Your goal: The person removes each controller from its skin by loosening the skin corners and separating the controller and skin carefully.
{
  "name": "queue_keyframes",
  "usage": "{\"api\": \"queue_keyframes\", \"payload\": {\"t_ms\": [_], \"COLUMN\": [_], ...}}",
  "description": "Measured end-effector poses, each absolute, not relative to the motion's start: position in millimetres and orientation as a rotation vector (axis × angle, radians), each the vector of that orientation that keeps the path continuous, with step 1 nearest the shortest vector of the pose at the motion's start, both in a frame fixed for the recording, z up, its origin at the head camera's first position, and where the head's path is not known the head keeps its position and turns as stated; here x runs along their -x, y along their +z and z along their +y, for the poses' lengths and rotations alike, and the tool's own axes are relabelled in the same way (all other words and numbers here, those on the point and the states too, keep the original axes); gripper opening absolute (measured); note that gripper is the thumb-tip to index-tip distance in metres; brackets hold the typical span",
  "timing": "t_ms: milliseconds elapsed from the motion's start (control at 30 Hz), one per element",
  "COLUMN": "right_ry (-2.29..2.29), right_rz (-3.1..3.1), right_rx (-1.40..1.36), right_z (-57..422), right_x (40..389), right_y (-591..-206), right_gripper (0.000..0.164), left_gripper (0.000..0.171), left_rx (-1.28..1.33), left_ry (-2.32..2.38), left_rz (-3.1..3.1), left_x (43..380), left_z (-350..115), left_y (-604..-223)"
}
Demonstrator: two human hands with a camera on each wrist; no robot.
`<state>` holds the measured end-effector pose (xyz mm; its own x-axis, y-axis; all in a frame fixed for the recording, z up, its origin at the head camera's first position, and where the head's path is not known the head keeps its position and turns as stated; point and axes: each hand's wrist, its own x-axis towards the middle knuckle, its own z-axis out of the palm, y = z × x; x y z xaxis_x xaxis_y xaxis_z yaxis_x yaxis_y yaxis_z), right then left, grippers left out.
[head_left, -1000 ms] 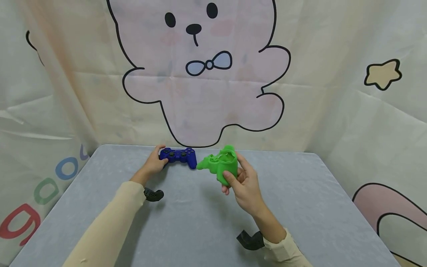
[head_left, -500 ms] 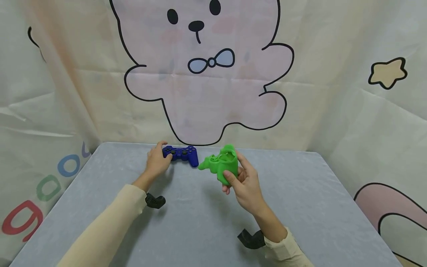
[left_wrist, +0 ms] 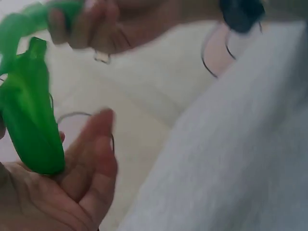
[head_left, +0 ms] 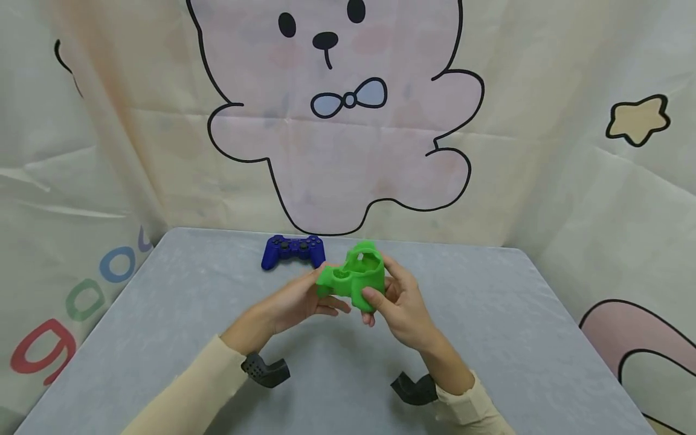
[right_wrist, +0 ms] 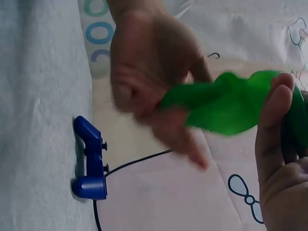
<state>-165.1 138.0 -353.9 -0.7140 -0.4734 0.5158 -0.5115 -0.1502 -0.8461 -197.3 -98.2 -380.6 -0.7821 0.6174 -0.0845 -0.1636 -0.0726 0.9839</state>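
Observation:
A soft green silicone controller cover is held above the middle of the table, its opening facing up. My right hand grips its right end, thumb in front and fingers behind. My left hand is at the cover's left end, fingers mostly straight. In the left wrist view, the end of the cover rests against my left palm. The right wrist view shows the cover stretching between both hands, with the left hand blurred. A blue game controller lies untouched at the back of the table.
A grey cloth covers the table. Behind it hangs a curtain printed with a bear, close to the back edge. Each wrist carries a black mount.
My left hand has let go of the blue controller at the back and moved right and nearer to the green cover, touching its left end. The right hand keeps its grip, nearly still.

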Motion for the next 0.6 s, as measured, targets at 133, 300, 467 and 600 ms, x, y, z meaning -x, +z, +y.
{"api": "queue_keyframes", "payload": {"t_ms": [133,300,467,600], "right_ry": [1.993,1.939,1.924,1.898], "right_rz": [-2.101,-2.217,-2.271,-2.271], "right_rx": [-1.086,-0.959,-0.942,-0.979], "right_z": [146,152,156,159], "right_x": [169,176,179,180], "right_y": [-352,-355,-358,-354], "right_gripper": [0.05,0.049,0.057,0.065], "left_gripper": [0.05,0.043,0.041,0.025], "left_rx": [-0.518,-0.569,-0.762,-0.818], "left_ry": [2.054,2.105,1.941,1.874], "left_rz": [1.693,1.988,2.239,2.349], "left_x": [185,172,162,159], "left_z": [-106,-124,-126,-122], "left_y": [-371,-368,-365,-361]}}
